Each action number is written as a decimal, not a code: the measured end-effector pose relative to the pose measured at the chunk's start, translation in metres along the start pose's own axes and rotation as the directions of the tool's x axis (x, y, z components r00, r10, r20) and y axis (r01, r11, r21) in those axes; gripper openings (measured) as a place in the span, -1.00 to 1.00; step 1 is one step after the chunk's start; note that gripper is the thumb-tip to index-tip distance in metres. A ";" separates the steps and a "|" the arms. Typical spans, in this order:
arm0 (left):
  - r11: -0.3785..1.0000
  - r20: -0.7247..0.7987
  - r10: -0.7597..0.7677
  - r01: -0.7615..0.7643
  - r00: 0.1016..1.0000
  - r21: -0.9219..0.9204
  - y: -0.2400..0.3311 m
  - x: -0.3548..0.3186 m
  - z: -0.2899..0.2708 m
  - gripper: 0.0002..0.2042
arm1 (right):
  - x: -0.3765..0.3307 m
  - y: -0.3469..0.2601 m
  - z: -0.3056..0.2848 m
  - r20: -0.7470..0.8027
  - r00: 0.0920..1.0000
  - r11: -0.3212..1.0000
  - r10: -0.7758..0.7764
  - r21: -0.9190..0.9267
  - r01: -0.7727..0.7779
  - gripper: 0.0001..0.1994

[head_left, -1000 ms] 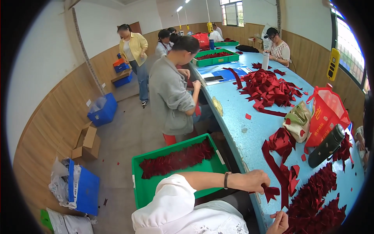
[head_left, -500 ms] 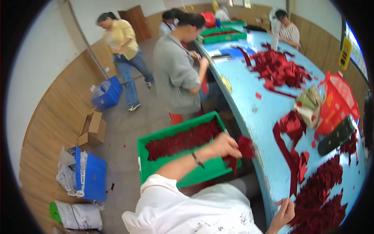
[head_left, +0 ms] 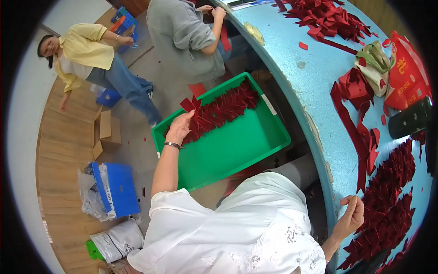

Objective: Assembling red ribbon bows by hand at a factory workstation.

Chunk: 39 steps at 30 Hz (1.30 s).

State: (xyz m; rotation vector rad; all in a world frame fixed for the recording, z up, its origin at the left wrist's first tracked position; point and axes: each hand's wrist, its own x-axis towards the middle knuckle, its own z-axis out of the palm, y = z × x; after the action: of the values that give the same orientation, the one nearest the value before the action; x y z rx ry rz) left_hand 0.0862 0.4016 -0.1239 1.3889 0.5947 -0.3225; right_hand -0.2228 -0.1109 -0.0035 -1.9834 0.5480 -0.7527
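Two hands apart: left hand (head_left: 179, 129) w/ fingers grasping a red folded piece (head_left: 190, 105) at 10 o'clock end of the red pieces row (head_left: 223, 109) in the green tray (head_left: 237, 146) on floor; right hand (head_left: 350, 217) loosely curled, holding nothing visible, at blue tabletop (head_left: 315, 91) edge nr dark-red pile (head_left: 388, 205).

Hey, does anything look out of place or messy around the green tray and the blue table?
Loose red scraps lie scattered on the blue table, apart from the piles. The green tray sits askew to the table edge.
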 end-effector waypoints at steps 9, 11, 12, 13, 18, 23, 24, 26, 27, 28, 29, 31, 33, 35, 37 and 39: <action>0.968 0.259 -0.115 0.167 0.959 -0.187 -0.095 0.028 0.054 -0.85 | 0.010 0.001 0.013 0.035 0.999 0.999 -0.010 -0.048 0.012 -0.78; 0.970 0.271 -0.132 0.181 0.953 -0.162 -0.086 0.008 0.112 -0.82 | 0.010 0.005 0.008 -0.007 1.000 0.996 0.004 -0.092 -0.005 -0.78; 0.968 0.287 -0.140 0.192 0.948 -0.161 -0.091 0.011 0.120 -0.82 | 0.010 0.006 0.007 -0.017 1.000 0.994 0.004 -0.108 -0.006 -0.78; 0.969 0.309 -0.140 0.194 0.941 -0.152 -0.096 0.014 0.127 -0.82 | 0.010 0.008 0.007 -0.014 1.000 0.996 0.013 -0.089 -0.014 -0.78; 0.965 0.325 -0.177 0.228 0.929 -0.127 -0.115 0.034 0.163 -0.81 | 0.010 0.011 0.010 -0.043 0.998 0.996 0.045 -0.080 -0.048 -0.78; 0.955 0.235 -0.219 0.258 0.947 -0.148 -0.121 0.037 0.190 -0.81 | 0.009 0.014 0.011 -0.062 0.996 0.995 0.062 -0.070 -0.066 -0.78; 0.954 0.238 -0.222 0.261 0.946 -0.148 -0.123 0.039 0.192 -0.81 | 0.010 0.015 0.012 -0.063 0.996 0.995 0.062 -0.074 -0.066 -0.78; 0.951 0.229 -0.219 0.260 0.948 -0.167 -0.128 0.043 0.196 -0.82 | 0.010 0.019 0.013 -0.055 0.996 0.995 0.070 -0.065 -0.074 -0.78; 0.950 0.225 -0.217 0.259 0.950 -0.176 -0.130 0.045 0.197 -0.83 | 0.011 0.020 0.013 -0.050 0.996 0.995 0.075 -0.060 -0.078 -0.79; 0.949 0.226 -0.219 0.261 0.949 -0.177 -0.132 0.047 0.199 -0.83 | 0.012 0.020 0.013 -0.050 0.996 0.995 0.075 -0.063 -0.078 -0.79; 0.955 0.216 -0.212 0.249 0.953 -0.159 -0.131 0.047 0.201 -0.83 | 0.012 0.019 0.014 -0.049 0.996 0.994 0.072 -0.077 -0.075 -0.79; 0.967 0.197 -0.198 0.225 0.960 -0.123 -0.131 0.048 0.205 -0.84 | 0.012 0.018 0.014 -0.045 0.997 0.992 0.067 -0.103 -0.071 -0.79; 0.969 0.181 -0.207 0.227 0.961 -0.099 -0.131 0.053 0.206 -0.84 | 0.012 0.018 0.015 -0.049 0.996 0.991 0.074 -0.108 -0.079 -0.79; 0.972 0.148 -0.218 0.228 0.965 -0.056 -0.129 0.056 0.206 -0.84 | 0.012 0.019 0.015 -0.052 0.995 0.990 0.082 -0.114 -0.087 -0.80; 0.973 0.143 -0.214 0.223 0.966 -0.051 -0.129 0.059 0.206 -0.85 | 0.012 0.020 0.016 -0.052 0.995 0.989 0.081 -0.119 -0.087 -0.80; 0.977 0.132 -0.203 0.210 0.970 -0.046 -0.127 0.059 0.208 -0.87 | 0.012 0.020 0.016 -0.050 0.996 0.988 0.075 -0.129 -0.081 -0.80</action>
State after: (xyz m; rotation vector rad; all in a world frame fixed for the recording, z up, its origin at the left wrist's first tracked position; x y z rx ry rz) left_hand 0.1070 0.1848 -0.2472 1.2413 0.6404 -0.5521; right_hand -0.2046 -0.1192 -0.0237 -2.0562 0.7136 -0.7309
